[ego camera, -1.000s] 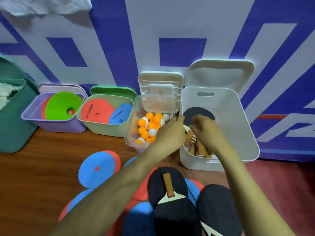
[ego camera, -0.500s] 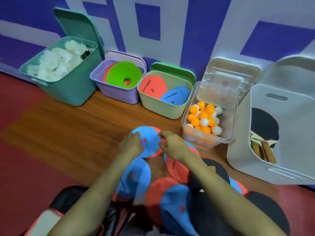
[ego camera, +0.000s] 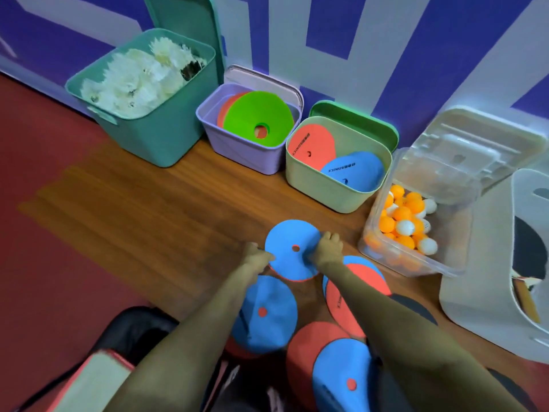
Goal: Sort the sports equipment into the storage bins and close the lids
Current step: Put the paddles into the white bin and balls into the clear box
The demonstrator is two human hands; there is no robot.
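I see a wood-grain floor strip point(ego camera: 148, 209) running along a purple-and-white wall point(ego camera: 371, 55). Along the wall from the left stand a tall teal plastic bin point(ego camera: 154, 135), lid up, full of white feather shuttlecocks point(ego camera: 133, 78), then a lilac bin point(ego camera: 237, 150) with a green flat cone point(ego camera: 255, 114). Next come a pale green bin point(ego camera: 320, 185) holding red and blue discs, a clear plastic box point(ego camera: 445, 263) of orange and white balls point(ego camera: 404, 215), and a white bin point(ego camera: 481, 263).

In front, the left hand point(ego camera: 257, 258) pinches the left rim of a round blue flat disc point(ego camera: 292, 248) and the right hand point(ego camera: 328, 248) grips its right rim. Loose red and blue discs point(ego camera: 267, 316) crowd the floor below it, and the ball box is near on the right.
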